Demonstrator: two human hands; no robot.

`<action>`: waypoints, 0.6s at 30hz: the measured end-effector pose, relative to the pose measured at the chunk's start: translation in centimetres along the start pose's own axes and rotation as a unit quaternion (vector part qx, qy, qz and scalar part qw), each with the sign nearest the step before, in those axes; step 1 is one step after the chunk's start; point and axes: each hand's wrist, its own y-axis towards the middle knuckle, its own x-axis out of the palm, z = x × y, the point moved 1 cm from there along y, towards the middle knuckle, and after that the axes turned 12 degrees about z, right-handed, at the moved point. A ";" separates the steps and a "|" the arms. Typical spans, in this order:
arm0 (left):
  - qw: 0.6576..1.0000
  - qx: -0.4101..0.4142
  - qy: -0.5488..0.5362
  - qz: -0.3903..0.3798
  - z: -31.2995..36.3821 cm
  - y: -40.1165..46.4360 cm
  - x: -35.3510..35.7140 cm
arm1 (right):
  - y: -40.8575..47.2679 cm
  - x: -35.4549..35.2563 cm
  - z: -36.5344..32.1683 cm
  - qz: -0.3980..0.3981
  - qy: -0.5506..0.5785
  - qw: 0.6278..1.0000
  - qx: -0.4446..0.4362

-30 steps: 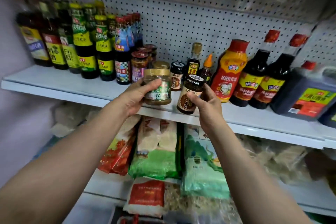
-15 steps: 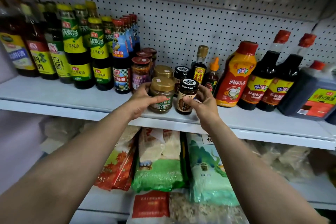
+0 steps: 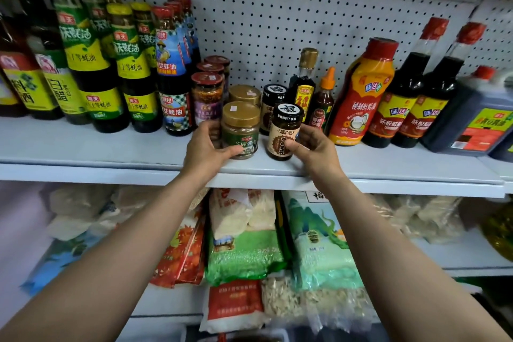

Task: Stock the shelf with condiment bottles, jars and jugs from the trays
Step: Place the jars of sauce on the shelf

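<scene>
Nearest, both forearms reach up and forward to the white shelf (image 3: 111,147). The left hand (image 3: 206,148) curls around the gold-lidded jar (image 3: 241,130), thumb across the front of its green label, fingers wrapped behind its left side. The right hand (image 3: 311,147) grips the black-lidded jar (image 3: 286,132), thumb pressed on its brown label, fingers curved round its right side. Both jars stand upright on the shelf near its front edge, just beside each other with a narrow gap between them.

Directly behind the two hands stand a second gold-lidded jar (image 3: 245,94) and a second black-lidded jar (image 3: 273,104), each in line with its match. Beyond the left hand are red-lidded chilli jars (image 3: 207,97), then rows of green-labelled dark bottles (image 3: 130,69) further left. Beyond the right hand are a small orange-capped bottle (image 3: 323,103), a large red and yellow squeeze bottle (image 3: 363,91), two red-capped dark bottles (image 3: 408,86) and a dark jug (image 3: 477,116) at the far right. A pegboard back panel (image 3: 277,8) closes the rear. Below the hands, a lower shelf holds bagged dry goods (image 3: 244,236).
</scene>
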 end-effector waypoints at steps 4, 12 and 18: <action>0.999 -0.026 0.008 0.020 0.6 0.3 0.3 | 0.3 0.8 0.1 0.013 -0.003 1.000 0.008; 0.998 -0.034 0.021 0.056 0.5 0.5 1.0 | 1.3 1.2 0.3 0.014 -0.034 0.999 -0.002; 0.996 -0.042 0.014 0.081 0.6 0.4 1.2 | 1.7 1.3 0.7 0.017 -0.034 0.999 -0.001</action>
